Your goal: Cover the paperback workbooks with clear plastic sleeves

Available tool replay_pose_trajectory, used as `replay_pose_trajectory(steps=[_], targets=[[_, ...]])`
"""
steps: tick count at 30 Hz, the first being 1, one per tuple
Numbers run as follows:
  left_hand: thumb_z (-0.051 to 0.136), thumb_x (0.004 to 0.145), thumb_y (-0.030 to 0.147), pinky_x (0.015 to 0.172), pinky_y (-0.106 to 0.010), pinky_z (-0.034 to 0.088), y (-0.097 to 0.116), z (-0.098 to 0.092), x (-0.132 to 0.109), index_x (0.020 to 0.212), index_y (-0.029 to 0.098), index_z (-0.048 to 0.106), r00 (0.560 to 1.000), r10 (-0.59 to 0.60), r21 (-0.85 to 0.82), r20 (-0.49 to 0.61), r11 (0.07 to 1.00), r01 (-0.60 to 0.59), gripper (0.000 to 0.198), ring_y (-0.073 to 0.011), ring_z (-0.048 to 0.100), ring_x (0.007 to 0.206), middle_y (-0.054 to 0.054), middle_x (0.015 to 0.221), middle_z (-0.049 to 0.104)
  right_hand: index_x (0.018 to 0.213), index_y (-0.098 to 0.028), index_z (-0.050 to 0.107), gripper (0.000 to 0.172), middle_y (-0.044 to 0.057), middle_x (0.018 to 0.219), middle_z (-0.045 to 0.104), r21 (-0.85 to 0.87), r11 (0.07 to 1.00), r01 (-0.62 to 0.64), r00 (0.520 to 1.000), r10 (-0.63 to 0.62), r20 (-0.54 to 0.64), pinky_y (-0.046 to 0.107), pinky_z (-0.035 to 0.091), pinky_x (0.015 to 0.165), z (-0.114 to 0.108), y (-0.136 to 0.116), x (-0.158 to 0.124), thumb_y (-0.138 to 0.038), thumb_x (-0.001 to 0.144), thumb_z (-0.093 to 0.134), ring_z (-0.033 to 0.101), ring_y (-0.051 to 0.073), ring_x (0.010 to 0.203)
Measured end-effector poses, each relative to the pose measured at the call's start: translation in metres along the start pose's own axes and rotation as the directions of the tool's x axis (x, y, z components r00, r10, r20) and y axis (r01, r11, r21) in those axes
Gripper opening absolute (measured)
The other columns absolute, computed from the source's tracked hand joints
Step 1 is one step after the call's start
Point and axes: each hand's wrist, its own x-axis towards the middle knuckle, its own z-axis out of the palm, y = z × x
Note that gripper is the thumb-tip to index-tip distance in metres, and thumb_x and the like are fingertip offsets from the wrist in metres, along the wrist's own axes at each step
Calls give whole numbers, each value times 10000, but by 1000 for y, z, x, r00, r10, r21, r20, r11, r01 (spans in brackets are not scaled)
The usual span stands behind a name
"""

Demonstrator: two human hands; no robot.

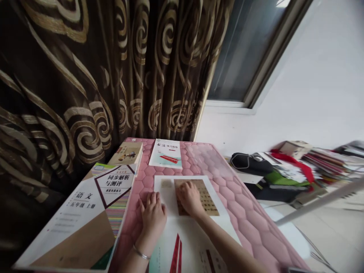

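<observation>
An opened-out booklet (196, 231) lies flat in front of me, with a brown picture of written characters (209, 197) on its upper part and red ribbon shapes lower down. My left hand (153, 214), with a silver bangle on the wrist, rests across the booklet's left edge, fingers spread. On the brown picture sits my right hand (189, 197), its fingers bent in and pressed on the paper; their undersides are hidden. A white calligraphy workbook (165, 153) lies shut beyond the booklet. To the left is a large workbook (88, 220) with Chinese print.
A pink quilted cloth (241, 212) covers the table. Behind the large workbook lies a tan book (127, 153). A patterned curtain (159, 68) hangs along the left and back. Right of the table are a dark pouch (251, 163) and piled papers (327, 157).
</observation>
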Motion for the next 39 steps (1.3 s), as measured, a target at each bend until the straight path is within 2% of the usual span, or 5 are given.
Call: replay_pose_trajectory(steps=[7, 11, 21, 28, 39], targets=[[403, 928, 204, 1128, -674, 236, 3, -1, 4, 1352, 188, 576, 999, 18, 67, 43, 998, -20, 459, -314, 472, 1309, -144, 1399, 557, 993, -246, 562, 423, 170, 1032, 684, 301, 862, -408, 893, 445, -65, 446, 531, 809, -32, 152, -139, -589, 787, 423, 666, 320, 940], [417, 922, 204, 1117, -714, 192, 16, -6, 8, 1350, 134, 578, 996, -5, 133, 85, 991, -6, 463, -360, 434, 1342, -195, 1401, 541, 1106, -227, 547, 521, 133, 961, 730, 502, 751, -428, 882, 468, 52, 389, 568, 690, -31, 152, -166, -606, 761, 459, 712, 279, 807], [376, 975, 354, 1176, -555, 245, 103, 11, 8, 1396, -5, 494, 976, 115, 77, 184, 988, -131, 565, -346, 390, 1401, -271, 1489, 417, 1027, -202, 706, 388, 105, 946, 717, 373, 885, -279, 958, 282, 48, 318, 545, 692, -40, 118, -175, -423, 804, 478, 682, 218, 742], [383, 964, 344, 1188, -511, 252, 156, 31, 8, 1448, 72, 451, 925, 290, -86, 247, 957, -277, 559, -312, 342, 1434, -202, 1543, 371, 637, -213, 584, 437, 80, 733, 682, 187, 957, -222, 975, 214, 61, 286, 438, 603, -70, 132, -111, -469, 916, 364, 624, 187, 632], [484, 920, 464, 1165, -603, 219, 187, 47, 8, 1457, 214, 465, 932, 301, -192, 203, 945, -263, 593, -379, 301, 1442, -188, 1547, 370, 778, -206, 687, 263, 61, 867, 737, -53, 929, -366, 926, 369, 77, 273, 419, 705, -49, 148, 21, -468, 784, 711, 666, 213, 852]])
